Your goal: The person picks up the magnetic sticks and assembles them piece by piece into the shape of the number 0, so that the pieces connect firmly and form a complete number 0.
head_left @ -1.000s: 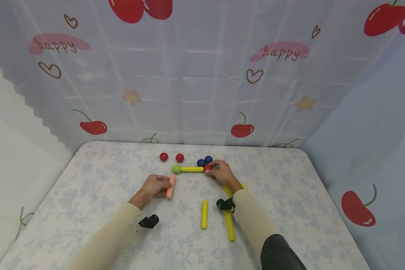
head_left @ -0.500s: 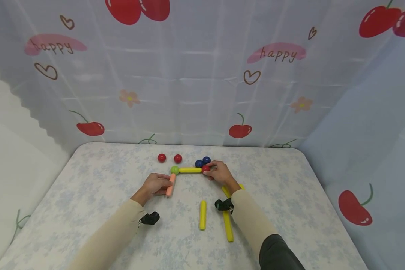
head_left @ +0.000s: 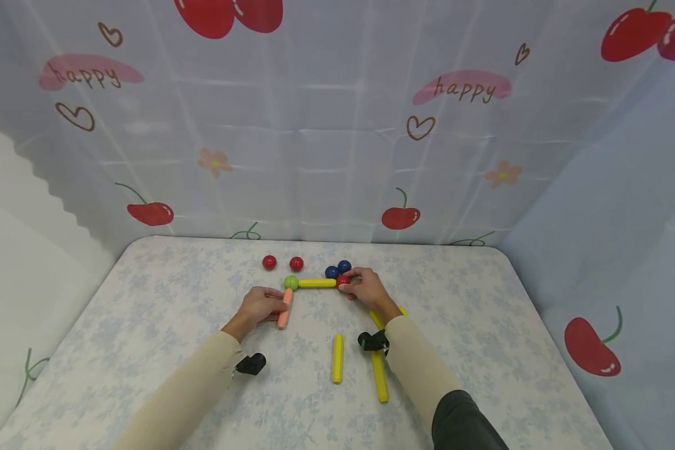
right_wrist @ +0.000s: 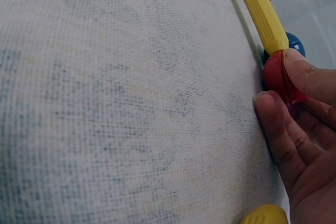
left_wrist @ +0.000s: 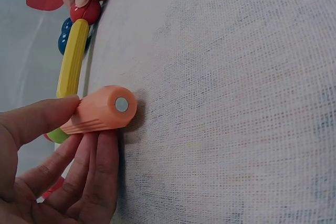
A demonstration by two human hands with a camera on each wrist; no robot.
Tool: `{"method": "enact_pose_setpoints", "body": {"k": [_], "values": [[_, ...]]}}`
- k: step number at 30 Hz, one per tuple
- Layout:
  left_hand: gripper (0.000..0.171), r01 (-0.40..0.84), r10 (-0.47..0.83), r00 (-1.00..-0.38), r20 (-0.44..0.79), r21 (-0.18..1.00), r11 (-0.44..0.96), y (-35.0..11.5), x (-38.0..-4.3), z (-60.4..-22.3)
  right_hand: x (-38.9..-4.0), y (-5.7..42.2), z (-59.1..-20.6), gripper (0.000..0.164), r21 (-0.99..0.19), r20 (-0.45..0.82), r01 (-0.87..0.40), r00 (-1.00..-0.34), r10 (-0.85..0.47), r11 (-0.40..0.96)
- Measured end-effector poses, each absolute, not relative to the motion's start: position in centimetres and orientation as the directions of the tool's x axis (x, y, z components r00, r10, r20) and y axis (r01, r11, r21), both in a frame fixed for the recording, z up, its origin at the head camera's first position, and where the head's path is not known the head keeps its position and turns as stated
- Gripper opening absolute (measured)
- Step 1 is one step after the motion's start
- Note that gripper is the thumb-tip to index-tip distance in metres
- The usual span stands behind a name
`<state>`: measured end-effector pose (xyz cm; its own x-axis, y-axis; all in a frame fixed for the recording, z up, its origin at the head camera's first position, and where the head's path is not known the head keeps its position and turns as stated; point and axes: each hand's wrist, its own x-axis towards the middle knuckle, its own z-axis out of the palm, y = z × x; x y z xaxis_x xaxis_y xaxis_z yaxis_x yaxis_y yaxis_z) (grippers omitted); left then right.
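My left hand pinches a salmon-pink magnetic stick between thumb and fingers. A pale round disc shows in the stick's near end, and its far end meets a lime-green ball. From that ball a yellow magnetic stick runs rightward to a red ball. My right hand holds this red ball with the thumb on top and the fingers around its side. Two blue balls sit just behind the red one.
Two loose red balls lie at the back of the patterned table. In front, a single yellow stick lies between the forearms. More yellow sticks lie under and beside the right forearm. A printed curtain hangs behind the table.
The salmon-pink stick has come up against the green ball, where a small gap showed a second ago. My right hand stays on the red ball.
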<state>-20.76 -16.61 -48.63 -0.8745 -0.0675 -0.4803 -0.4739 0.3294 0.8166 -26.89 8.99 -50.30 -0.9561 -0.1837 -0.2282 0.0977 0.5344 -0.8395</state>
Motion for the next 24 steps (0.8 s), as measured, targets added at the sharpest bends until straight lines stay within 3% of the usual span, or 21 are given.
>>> {"method": "enact_pose_setpoints", "body": {"k": [15, 24], "values": [[0.035, -0.46, -0.096, -0.882, -0.461, 0.799, 0.388, -17.3, -20.6, -48.3, -26.9, 9.2, -50.6, 0.038, -0.835, -0.237, 0.1, -0.953, -0.191, 0.541], [0.044, -0.421, -0.165, -0.905, -0.393, 0.765, 0.486, -20.2, -23.0, -47.3, -27.0, 9.3, -50.7, 0.038, -0.84, -0.225, 0.088, -0.954, -0.197, 0.536]]}}
